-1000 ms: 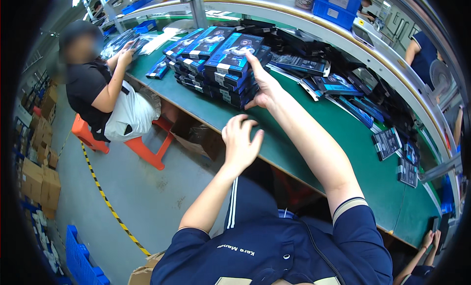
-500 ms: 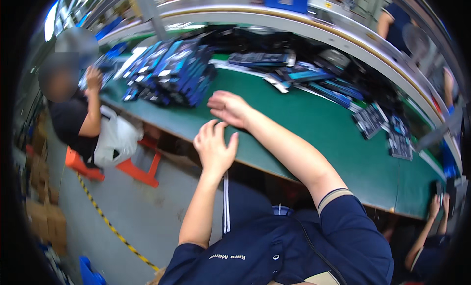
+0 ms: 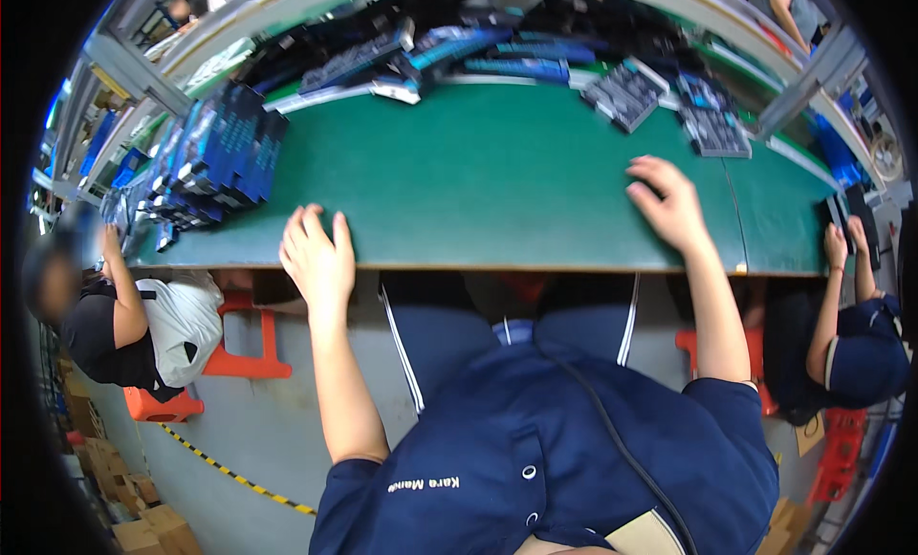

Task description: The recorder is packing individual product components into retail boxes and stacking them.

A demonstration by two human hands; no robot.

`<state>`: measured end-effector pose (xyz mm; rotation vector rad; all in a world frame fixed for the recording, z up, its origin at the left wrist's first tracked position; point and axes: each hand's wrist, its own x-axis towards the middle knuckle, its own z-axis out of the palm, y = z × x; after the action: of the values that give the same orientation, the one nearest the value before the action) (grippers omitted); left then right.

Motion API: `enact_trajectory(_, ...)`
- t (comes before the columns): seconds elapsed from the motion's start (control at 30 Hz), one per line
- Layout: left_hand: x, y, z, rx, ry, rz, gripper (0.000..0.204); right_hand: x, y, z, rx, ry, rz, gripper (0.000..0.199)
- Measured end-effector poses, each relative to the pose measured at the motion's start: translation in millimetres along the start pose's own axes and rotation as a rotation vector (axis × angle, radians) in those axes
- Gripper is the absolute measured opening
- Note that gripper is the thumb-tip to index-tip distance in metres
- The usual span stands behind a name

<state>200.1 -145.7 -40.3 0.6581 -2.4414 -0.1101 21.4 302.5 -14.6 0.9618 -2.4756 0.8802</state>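
Observation:
My left hand [image 3: 320, 257] rests at the front edge of the green tabletop [image 3: 459, 192], fingers spread and nothing in them. My right hand [image 3: 672, 206] is over the table's right part, empty, its fingers curved and the thumb apart. Left of my left hand stands a stack of slim blue-and-black boxes [image 3: 225, 153], not touched by it. Beyond my right hand lie a flat grey-and-black box [image 3: 623, 96] and another patterned flat box [image 3: 712, 120], both apart from its fingertips.
Loose blue and black boxes [image 3: 521, 67] lie in a heap along the back, under a pale shelf rail [image 3: 277, 20]. A co-worker [image 3: 105, 316] sits at the left. Another person's hands [image 3: 846, 244] hold a dark object at the right. Orange stools [image 3: 253, 340] stand below the table.
My view has turned leftward-facing to square with the table. My hands, earlier close together near the stack, are now wide apart, the right one moved to the right. Both stay empty.

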Motion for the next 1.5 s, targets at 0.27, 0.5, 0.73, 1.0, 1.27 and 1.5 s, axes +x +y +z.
enact_trajectory(0.27,3,-13,18,0.072,-0.014,0.017,0.041,-105,59,-53,0.090,0.676,0.398,0.014)
enact_trajectory(0.5,2,-19,23,0.092,0.038,0.056,0.039,-94,34,-32,-0.327,0.816,0.294,0.009)
enact_trajectory(0.73,7,-16,17,0.076,-0.016,0.027,0.042,-90,30,-34,-0.338,0.800,0.283,0.008)
enact_trajectory(1.0,20,163,-98,-0.904,-0.313,0.788,0.029,-91,28,-34,-0.378,0.721,0.252,0.005)
enact_trajectory(1.27,39,247,-164,-1.150,-0.266,1.608,0.032,-101,24,-53,-0.409,0.703,0.253,0.003)
enact_trajectory(1.5,7,345,-140,-2.190,0.088,0.880,0.010,-86,13,-38,-0.376,0.714,0.307,0.003)
